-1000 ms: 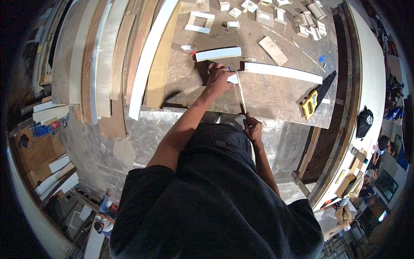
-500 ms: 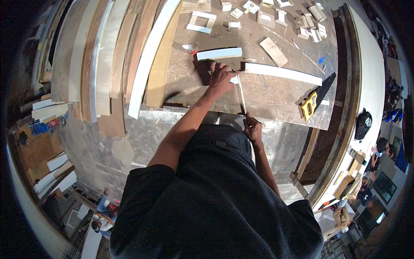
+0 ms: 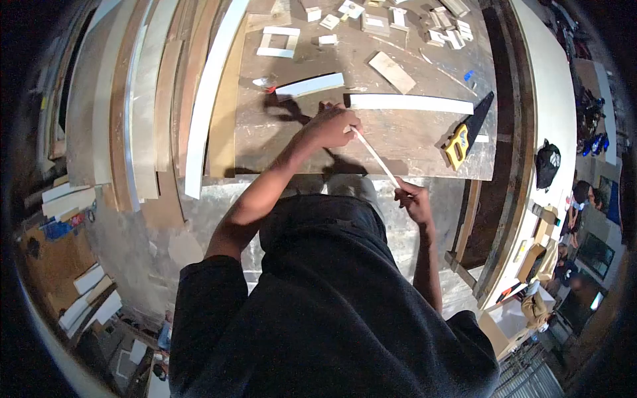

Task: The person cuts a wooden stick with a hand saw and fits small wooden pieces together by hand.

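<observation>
A thin pale strip [image 3: 376,157] runs slantwise between my two hands, above the near edge of the workbench; its exact kind is unclear. My left hand [image 3: 337,126] is closed around its upper end. My right hand [image 3: 415,201] grips the lower end with bent fingers, out past the bench edge. Just beyond my left hand lies a long white-faced board [image 3: 411,102], and a shorter white-faced piece [image 3: 310,84] sits farther left. A handsaw [image 3: 458,147] with a yellow handle rests on the bench to the right.
Long boards [image 3: 169,99] are laid side by side at the left. Several small wood offcuts [image 3: 438,36], a rectangular wooden frame [image 3: 278,42] and a loose flat block [image 3: 391,71] lie toward the far side. A black cap or bag [image 3: 548,164] is on the right-hand surface.
The strip has swung from nearly upright to a slant. My right hand has moved outward to the right, and my left hand has shifted slightly nearer to me. The camera view has shifted too.
</observation>
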{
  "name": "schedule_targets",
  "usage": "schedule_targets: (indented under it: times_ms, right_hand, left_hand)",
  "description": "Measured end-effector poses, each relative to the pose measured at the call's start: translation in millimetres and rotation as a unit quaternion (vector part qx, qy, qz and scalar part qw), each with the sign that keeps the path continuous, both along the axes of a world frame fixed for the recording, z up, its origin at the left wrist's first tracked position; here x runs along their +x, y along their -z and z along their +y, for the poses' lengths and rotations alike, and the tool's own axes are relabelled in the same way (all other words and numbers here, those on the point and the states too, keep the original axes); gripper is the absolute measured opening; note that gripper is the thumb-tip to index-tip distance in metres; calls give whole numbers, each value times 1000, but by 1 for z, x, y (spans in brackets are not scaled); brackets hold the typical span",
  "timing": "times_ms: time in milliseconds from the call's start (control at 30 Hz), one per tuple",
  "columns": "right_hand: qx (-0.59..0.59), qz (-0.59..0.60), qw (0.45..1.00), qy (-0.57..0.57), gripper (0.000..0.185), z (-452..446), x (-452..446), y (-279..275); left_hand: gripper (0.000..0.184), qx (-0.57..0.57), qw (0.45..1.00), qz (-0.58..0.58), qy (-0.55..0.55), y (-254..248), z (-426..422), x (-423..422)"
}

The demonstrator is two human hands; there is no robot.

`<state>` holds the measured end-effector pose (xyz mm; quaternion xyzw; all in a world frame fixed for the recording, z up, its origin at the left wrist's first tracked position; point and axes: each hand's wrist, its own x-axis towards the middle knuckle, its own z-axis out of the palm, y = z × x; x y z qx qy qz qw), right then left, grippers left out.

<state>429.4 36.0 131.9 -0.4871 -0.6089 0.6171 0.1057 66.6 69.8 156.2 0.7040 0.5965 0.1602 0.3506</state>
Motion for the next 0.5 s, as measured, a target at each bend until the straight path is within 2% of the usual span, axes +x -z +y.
schedule_targets:
  times_ms: [33,100,167,233,267,333,367,400,433,500]
  right_hand:
    - [14,-49,998,-25,41,7,2,-16]
    - [60,-51,996,-47,40,18,7,-35]
    - [105,-55,990,-72,39,28,10,-58]
    - [137,-182,967,-110,31,38,8,-84]
    - [140,-184,967,-108,31,43,11,-92]
    - [382,-196,899,-86,33,55,24,-104]
    - [460,-169,871,21,31,61,35,-107]
    - [531,-137,826,128,29,69,49,-110]
    - [537,-135,802,224,27,78,63,-120]
    - [468,-38,745,473,20,102,112,-100]
  left_hand:
    - [23,-77,997,3,10,-5,1,0]
    - [21,-39,998,-42,13,-1,-1,0]
    - [20,-37,982,-185,22,15,1,3]
    - [19,-16,976,-215,29,11,-2,7]
    - [20,-31,969,-245,10,7,-4,10]
    - [20,-57,956,-287,-31,-6,-11,17]
    - [20,-52,956,-287,-28,-5,-18,19]
    - [19,-72,949,-297,-80,5,-25,19]
    - [19,-92,938,-307,-134,9,-33,22]
    - [19,-52,882,-423,-203,-4,-49,33]
